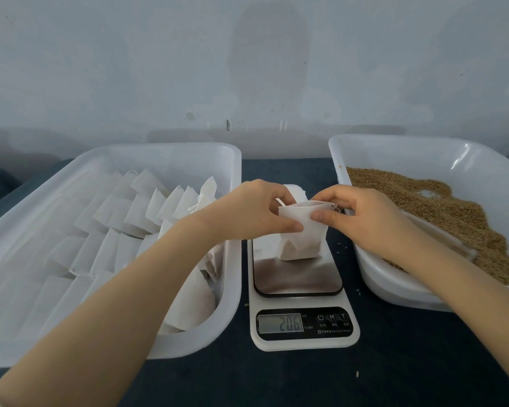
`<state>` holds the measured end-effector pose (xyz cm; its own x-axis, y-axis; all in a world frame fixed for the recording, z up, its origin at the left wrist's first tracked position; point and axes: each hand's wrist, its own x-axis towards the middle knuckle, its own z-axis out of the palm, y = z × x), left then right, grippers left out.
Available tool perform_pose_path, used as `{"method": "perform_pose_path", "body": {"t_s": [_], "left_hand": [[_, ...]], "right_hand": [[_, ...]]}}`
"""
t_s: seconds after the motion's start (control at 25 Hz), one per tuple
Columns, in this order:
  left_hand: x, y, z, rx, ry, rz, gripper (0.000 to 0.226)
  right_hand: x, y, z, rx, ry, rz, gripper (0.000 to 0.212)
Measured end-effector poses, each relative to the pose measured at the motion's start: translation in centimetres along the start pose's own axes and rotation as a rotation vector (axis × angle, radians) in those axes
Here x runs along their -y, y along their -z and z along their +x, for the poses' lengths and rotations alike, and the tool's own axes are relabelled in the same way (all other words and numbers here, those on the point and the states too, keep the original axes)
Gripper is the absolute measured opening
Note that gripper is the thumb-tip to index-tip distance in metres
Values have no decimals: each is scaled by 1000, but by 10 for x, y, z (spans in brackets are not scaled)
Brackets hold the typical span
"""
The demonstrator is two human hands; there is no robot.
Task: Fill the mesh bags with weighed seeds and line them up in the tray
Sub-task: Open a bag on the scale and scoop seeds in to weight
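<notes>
From my station, the glossy white plastic tray [159,151] of limp, papery bags [130,218] worries me most: the left forearm crosses its rim, and a careless lift could topple the rows. On the mirror-smooth steel plate of the scale [303,342] the soft mesh bag [300,242] stands slumped, its mouth pinched by curled thumb and fingers of both left hand [247,210] and right hand [370,221]; tilting it would spill the small tan seeds [423,207].

White mesh bag [301,230], seeds in its base, standing on scale [299,277]; display reads 206. Left hand [247,210] and right hand [362,218] pinch its top edge. Left tray [171,154]: rows of bags [135,218]. Right tray [394,145]: loose seeds [441,207].
</notes>
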<state>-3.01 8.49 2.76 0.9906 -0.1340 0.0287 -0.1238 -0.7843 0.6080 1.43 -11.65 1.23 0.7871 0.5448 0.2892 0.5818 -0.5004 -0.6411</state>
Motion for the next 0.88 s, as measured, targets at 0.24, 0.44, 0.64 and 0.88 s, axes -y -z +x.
{"method": "perform_pose_path", "body": {"t_s": [0.24, 0.44, 0.64, 0.88], "left_hand": [[1, 0, 1, 8, -7, 3, 25], [4, -1, 3, 22, -21, 5, 18], [5, -1, 4, 44, -38, -8, 19], [2, 3, 1, 35, -35, -105, 41]], "right_hand": [[-2, 0, 0, 4, -17, 33, 19], [1, 2, -3, -21, 42, 71, 18], [1, 0, -3, 68, 65, -50, 9], [8, 2, -5, -36, 134, 110, 6]]}}
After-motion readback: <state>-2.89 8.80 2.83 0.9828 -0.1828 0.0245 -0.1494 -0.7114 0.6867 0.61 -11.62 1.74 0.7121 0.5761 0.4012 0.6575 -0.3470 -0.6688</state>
